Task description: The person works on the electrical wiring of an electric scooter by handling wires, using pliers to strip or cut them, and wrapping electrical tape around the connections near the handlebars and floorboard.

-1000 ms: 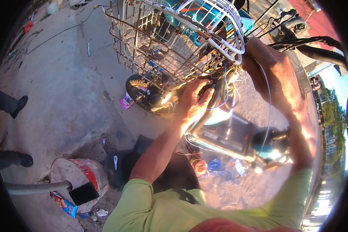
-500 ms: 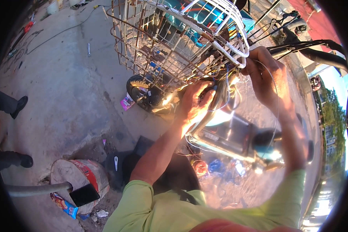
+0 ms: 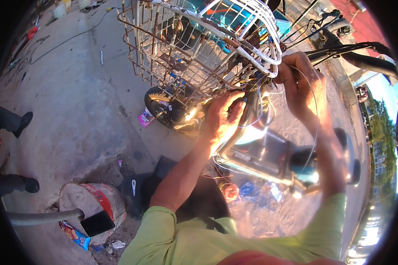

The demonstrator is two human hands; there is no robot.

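A scooter-like vehicle stands before me, with a rusty white wire basket [image 3: 181, 48] on its front. Beneath the basket, my left hand [image 3: 223, 115] is at the front column, fingers and thumb curled around something dark that I cannot make out. To its right, my right hand [image 3: 301, 86] is closed in a pinch by the basket's lower right corner. A thin pale wire [image 3: 315, 101] loops from its fingers down past my wrist. Between my hands, several loose blue and white wires [image 3: 262, 102] hang from the column. The pinching fingertips are partly hidden.
The small front wheel [image 3: 157, 99] is below the basket; black handlebar cables [image 3: 362, 51] extend right. At lower left stands a round block [image 3: 70, 197] with a black phone [image 3: 97, 223] and a snack packet [image 3: 77, 236]. Another person's shoes [image 3: 24, 123] show at far left. A wrench [image 3: 101, 58] lies on the ground.
The basket has shifted slightly left and up in the picture. My right hand has edged a little left, still pinching; my left hand stays nearly in place.
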